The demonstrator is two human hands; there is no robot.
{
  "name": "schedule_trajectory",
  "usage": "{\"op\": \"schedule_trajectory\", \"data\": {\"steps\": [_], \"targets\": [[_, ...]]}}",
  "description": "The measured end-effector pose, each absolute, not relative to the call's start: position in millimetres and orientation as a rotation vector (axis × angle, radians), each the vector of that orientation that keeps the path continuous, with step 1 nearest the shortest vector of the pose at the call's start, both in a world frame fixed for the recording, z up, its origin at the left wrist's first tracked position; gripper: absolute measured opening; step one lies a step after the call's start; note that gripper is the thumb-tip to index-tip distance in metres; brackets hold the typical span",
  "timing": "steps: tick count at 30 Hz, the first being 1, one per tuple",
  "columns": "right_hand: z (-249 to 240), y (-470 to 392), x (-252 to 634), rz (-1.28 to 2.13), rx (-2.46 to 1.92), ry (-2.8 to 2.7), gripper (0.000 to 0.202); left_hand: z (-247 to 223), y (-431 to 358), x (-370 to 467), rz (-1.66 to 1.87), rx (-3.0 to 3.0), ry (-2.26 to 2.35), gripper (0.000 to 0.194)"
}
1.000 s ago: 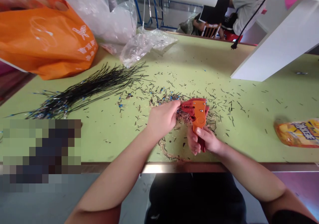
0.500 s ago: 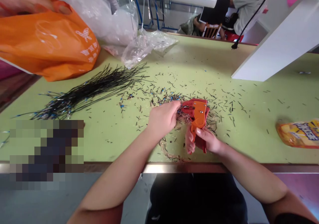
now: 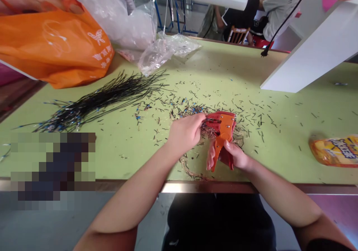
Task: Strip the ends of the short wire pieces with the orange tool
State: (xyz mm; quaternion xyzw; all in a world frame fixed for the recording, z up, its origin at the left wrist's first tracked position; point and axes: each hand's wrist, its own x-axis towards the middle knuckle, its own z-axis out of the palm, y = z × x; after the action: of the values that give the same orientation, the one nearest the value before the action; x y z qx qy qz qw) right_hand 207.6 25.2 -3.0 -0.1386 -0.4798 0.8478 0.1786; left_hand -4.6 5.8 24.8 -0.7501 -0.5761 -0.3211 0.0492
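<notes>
My right hand (image 3: 228,156) is wrapped round the handles of an orange and red hand tool (image 3: 226,126), whose jaws point left. At those jaws, my left hand (image 3: 186,131) is closed in a pinch; what its fingertips hold is too small to make out. Many short dark cuttings (image 3: 195,109) and some blue-tipped bits lie on the green table (image 3: 134,161) around and behind the tool. A long bundle of black wires (image 3: 103,98) with blue and silvery ends lies to the left of my hands.
An orange bag (image 3: 64,50) stands at the back left beside clear plastic bags (image 3: 165,51). At the right are a white slanted panel (image 3: 302,50) and a yellow package (image 3: 335,150). A black plug (image 3: 264,52) hangs at the back. Seated people are beyond the table.
The handles of the tool in my right hand are spread wider. Both hands and the tool sit slightly farther right in view.
</notes>
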Motion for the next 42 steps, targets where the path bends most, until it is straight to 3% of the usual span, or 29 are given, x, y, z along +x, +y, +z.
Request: {"op": "schedule_trajectory", "data": {"steps": [19, 27, 42], "targets": [[-6.0, 25.4, 202.4, 2.316, -0.467, -1.312, 0.062, 25.7, 6.0, -2.1, -1.06, -2.292, -1.773, 0.025], [-5.2, 22.5, 202.3, 2.285, -0.498, -1.282, 0.06, 24.5, 6.9, -3.2, -0.978, -2.316, -1.792, 0.03], [-1.3, 12.6, 205.0, 2.272, -0.188, -1.277, 0.05, 30.1, 4.0, -6.6, -1.112, -2.216, -1.521, 0.035]]}}
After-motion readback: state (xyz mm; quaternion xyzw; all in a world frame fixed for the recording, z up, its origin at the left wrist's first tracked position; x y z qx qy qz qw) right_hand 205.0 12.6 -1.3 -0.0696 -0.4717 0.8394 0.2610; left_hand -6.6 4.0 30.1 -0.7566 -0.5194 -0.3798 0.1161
